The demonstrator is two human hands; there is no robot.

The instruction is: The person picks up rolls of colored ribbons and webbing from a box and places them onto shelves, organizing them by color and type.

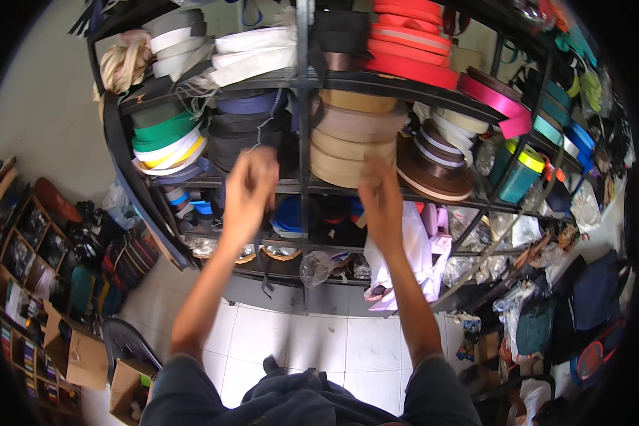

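Both my arms reach forward to a black shelf rack stacked with rolls of webbing. My left hand (252, 183) is raised in front of the black webbing rolls (228, 144), its fingers bent and smeared by motion. A thin pale cord (268, 119) hangs just above it, and a narrow black strap (265, 266) dangles below. My right hand (381, 193) is level with it, before the lower edge of the beige webbing rolls (348, 150); its fingers are blurred too. Whether either hand grips anything cannot be made out.
Red rolls (412, 60) and white rolls (255, 53) fill the upper shelf. Green rolls (165, 131) sit at left, brown rolls (433, 170) at right. A white plastic bag (403, 263) hangs low by my right forearm. Cardboard boxes (85, 351) stand at lower left on tiled floor (263, 334).
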